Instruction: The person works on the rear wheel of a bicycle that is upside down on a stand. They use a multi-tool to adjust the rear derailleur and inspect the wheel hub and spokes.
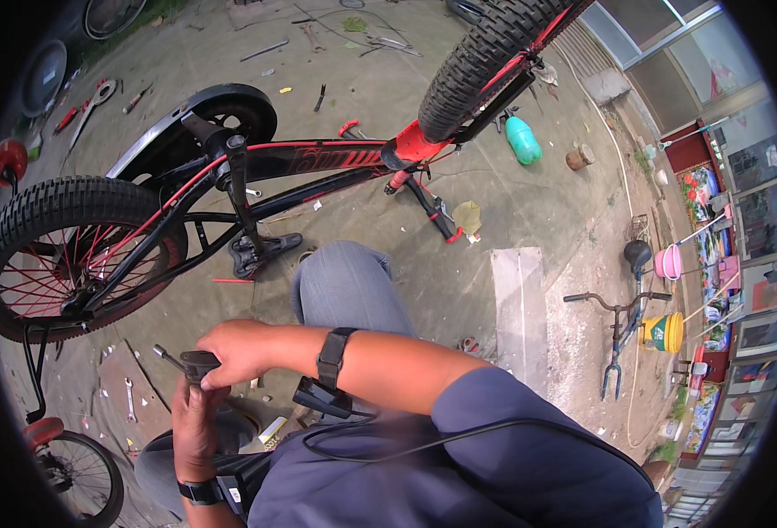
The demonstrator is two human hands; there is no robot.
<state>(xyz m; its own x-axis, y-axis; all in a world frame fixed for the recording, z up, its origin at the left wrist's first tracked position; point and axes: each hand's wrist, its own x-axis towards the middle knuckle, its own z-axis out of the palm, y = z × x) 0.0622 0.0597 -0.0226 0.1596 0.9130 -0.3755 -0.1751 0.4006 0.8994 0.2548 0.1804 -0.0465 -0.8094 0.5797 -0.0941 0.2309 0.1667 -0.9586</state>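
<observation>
Bicycle frame (269,157) bears large red lettering (335,158).

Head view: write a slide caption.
Right hand holds a metal-shafted object against left hand, beside a black-red bicycle.

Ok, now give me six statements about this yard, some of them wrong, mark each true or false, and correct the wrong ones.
1. The right hand grips a dark object with a metal shaft. True.
2. The left hand holds a yellow bucket. False: the left hand is close below the right hand in the picture.
3. A silver wrench lies on a brown board. True.
4. The plastic bottle is red. False: the plastic bottle is green.
5. Only one wrist wears a band. False: a dark wristband shows on each wrist.
6. The knobby-tyred bicycle wheel at the left has red spokes. True.
</observation>
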